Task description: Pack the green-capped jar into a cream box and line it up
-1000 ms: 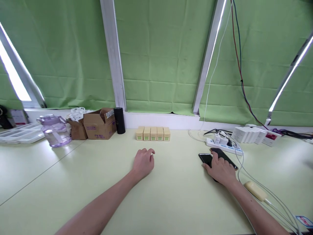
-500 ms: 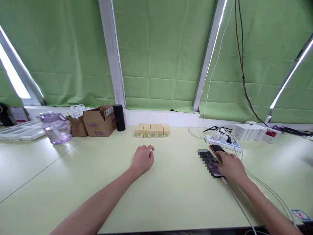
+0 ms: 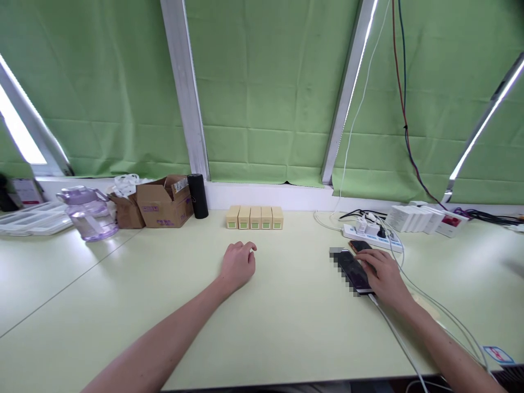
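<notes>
My left hand (image 3: 238, 266) rests on the table with its fingers curled in and nothing visible in them. It lies just in front of a row of several small tan boxes (image 3: 255, 218) with green labels. My right hand (image 3: 385, 274) is over the right side of a dark phone (image 3: 352, 271), fingers outstretched and thumb apart from them. Whether the fingertips touch the phone is unclear. A white cable (image 3: 393, 326) runs from the phone's near end. Behind it lies a second phone with an orange edge (image 3: 359, 245), partly hidden by my right hand.
Behind the phones sits a white power strip (image 3: 372, 237) with plugs. White boxes (image 3: 413, 218) stand at the back right. Along the back left are a lilac jug (image 3: 90, 214), an open cardboard box (image 3: 164, 202), a black cylinder (image 3: 198, 196) and clear trays (image 3: 35, 219).
My right hand has shifted slightly and its fingers have lifted off the orange-edged phone. The charging phone's screen has gone from lit to dark. My left hand has stayed put.
</notes>
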### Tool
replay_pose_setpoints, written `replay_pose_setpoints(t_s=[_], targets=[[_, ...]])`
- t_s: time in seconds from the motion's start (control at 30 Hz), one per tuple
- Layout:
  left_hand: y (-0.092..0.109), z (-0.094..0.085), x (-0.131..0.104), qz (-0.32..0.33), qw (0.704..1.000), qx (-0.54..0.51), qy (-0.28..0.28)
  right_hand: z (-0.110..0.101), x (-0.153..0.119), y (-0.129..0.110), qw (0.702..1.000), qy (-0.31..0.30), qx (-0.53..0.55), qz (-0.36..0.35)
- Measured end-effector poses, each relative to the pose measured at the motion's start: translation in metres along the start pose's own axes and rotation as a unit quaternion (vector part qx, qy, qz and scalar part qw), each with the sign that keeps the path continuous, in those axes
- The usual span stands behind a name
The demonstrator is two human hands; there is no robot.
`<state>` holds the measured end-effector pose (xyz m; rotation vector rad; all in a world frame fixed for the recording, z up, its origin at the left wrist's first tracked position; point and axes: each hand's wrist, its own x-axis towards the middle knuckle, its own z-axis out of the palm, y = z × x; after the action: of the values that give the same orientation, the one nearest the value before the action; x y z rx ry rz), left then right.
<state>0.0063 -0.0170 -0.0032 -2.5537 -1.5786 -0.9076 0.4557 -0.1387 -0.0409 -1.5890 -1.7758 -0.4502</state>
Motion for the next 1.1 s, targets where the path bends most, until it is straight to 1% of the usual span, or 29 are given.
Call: replay_pose_setpoints(t_s=[0.07,0.2,0.43,0.53,0.9,0.97,1.1], targets=[[0.000,0.001,0.000,0.002,1.000,0.001,-0.001,-0.004,-0.013,-0.005,1.000,-0.005,0.018,-0.014],[0.000,0.000,0.001,0.005,1.000,0.005,0.002,-0.007,-0.027,-0.012,0.999,-0.039,0.025,0.003],[0.001,-0.002,0.000,0.009,1.000,-0.002,0.004,-0.009,-0.027,-0.015,0.995,-0.097,0.008,0.027],[0.001,-0.002,0.001,0.009,1.000,-0.005,0.005,-0.011,-0.026,-0.019,0.993,-0.111,0.009,0.032],[0.000,-0.001,0.000,0.007,1.000,-0.010,0.004,-0.021,-0.024,-0.024,0.996,-0.075,0.041,0.011],[0.000,-0.001,0.000,0.004,1.000,-0.008,0.003,-0.020,-0.024,-0.024,0.997,-0.062,0.038,0.017],[0.000,0.000,0.001,0.001,1.000,-0.001,-0.002,-0.016,-0.023,-0.018,0.999,-0.016,0.016,0.047]])
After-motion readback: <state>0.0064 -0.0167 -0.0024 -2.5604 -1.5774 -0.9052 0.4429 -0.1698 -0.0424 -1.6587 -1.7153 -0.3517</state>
